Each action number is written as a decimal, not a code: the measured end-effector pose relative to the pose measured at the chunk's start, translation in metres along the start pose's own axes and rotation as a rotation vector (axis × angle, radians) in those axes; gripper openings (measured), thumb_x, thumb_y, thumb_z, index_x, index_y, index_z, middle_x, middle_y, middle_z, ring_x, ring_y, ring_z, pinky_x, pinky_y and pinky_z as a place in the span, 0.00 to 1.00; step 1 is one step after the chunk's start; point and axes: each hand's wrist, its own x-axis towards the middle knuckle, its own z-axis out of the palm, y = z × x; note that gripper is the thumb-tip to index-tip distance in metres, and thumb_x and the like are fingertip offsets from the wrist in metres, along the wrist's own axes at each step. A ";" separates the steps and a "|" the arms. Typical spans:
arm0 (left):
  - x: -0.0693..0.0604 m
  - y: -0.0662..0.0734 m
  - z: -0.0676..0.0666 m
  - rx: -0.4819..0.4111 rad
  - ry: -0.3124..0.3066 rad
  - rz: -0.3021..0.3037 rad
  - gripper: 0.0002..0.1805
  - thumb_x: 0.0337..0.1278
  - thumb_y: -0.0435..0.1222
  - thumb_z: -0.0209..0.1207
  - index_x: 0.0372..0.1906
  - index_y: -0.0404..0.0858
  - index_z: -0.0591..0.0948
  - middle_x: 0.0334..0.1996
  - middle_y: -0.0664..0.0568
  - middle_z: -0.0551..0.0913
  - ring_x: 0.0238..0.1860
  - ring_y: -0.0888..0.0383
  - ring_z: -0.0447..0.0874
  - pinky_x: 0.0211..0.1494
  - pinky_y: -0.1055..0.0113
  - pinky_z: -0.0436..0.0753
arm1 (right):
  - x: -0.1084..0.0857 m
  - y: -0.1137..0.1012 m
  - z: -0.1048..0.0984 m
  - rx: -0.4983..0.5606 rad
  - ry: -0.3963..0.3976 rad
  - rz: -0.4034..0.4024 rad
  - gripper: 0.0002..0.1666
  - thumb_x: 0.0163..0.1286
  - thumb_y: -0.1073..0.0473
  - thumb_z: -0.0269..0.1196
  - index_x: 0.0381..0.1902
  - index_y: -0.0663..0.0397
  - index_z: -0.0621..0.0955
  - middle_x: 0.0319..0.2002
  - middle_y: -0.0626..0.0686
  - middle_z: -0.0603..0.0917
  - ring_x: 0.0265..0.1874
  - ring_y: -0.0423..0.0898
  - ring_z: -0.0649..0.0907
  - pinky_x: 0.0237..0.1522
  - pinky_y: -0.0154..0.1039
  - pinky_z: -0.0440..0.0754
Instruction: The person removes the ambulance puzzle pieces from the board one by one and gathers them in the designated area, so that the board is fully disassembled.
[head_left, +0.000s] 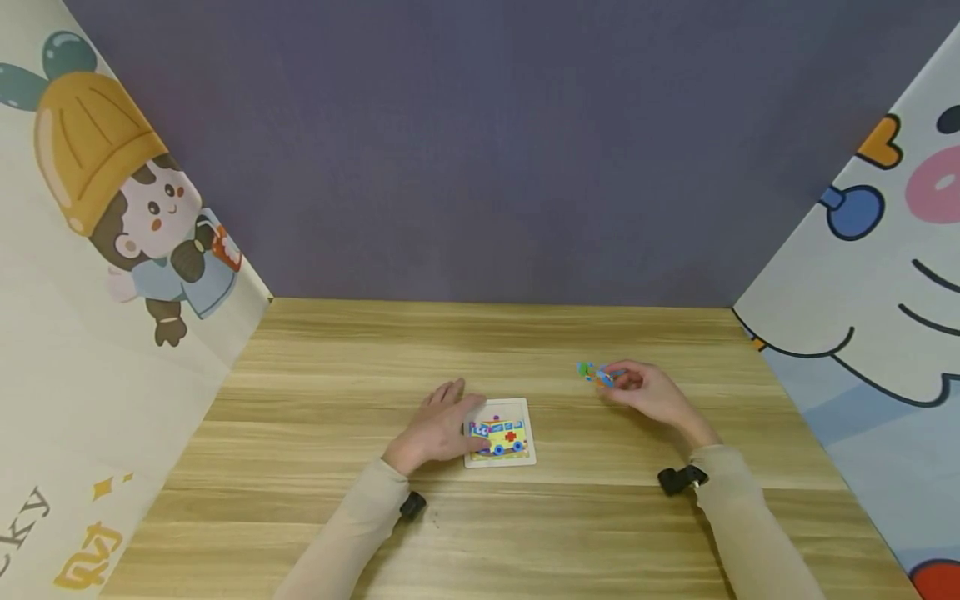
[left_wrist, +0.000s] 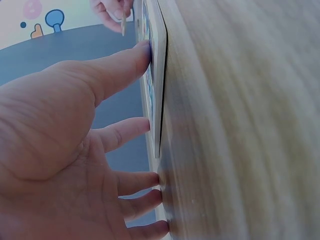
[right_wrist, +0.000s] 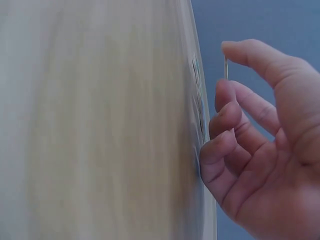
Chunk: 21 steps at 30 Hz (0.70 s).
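Wooden table (head_left: 337, 517): left hand (head_left: 441, 423), spread, covers nine-o'clock edge of board (head_left: 504, 437); right hand (head_left: 651, 396) pinches a piece (right_wrist: 226, 69), loose pieces (head_left: 585, 369) at its ten o'clock.

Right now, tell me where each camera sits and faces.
Head: on the head, facing forward and down at the board; left hand, right hand, sleeves show.
Left wrist: on that wrist, facing the board's edge; both hands show.
Right wrist: on that wrist, facing a pinched piece; right hand only.
Shared: head and left wrist both show the board and both hands.
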 end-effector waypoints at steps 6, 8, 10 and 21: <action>0.000 0.000 0.001 0.006 0.002 0.003 0.41 0.65 0.55 0.70 0.78 0.47 0.72 0.85 0.32 0.53 0.85 0.32 0.49 0.88 0.36 0.50 | -0.002 0.010 -0.018 -0.038 0.026 0.058 0.31 0.73 0.50 0.72 0.67 0.60 0.80 0.42 0.56 0.90 0.33 0.40 0.83 0.36 0.33 0.79; 0.000 0.000 0.001 0.009 0.004 0.006 0.40 0.65 0.55 0.69 0.78 0.47 0.72 0.85 0.32 0.53 0.85 0.32 0.49 0.87 0.36 0.50 | -0.003 0.013 -0.023 -0.043 0.022 0.070 0.32 0.73 0.51 0.72 0.68 0.61 0.79 0.43 0.58 0.90 0.33 0.40 0.83 0.36 0.33 0.78; 0.000 0.000 0.001 0.009 0.004 0.009 0.40 0.65 0.55 0.69 0.78 0.47 0.72 0.85 0.31 0.53 0.85 0.31 0.49 0.87 0.36 0.50 | -0.003 0.017 -0.028 -0.053 0.021 0.077 0.33 0.74 0.51 0.71 0.69 0.62 0.78 0.44 0.59 0.90 0.34 0.40 0.83 0.36 0.32 0.77; 0.000 0.000 0.000 0.009 0.000 0.014 0.40 0.66 0.55 0.69 0.79 0.47 0.72 0.85 0.31 0.53 0.85 0.31 0.49 0.87 0.35 0.51 | 0.002 0.029 -0.043 -0.076 -0.020 0.114 0.34 0.75 0.51 0.70 0.71 0.65 0.76 0.41 0.59 0.89 0.24 0.37 0.76 0.26 0.33 0.74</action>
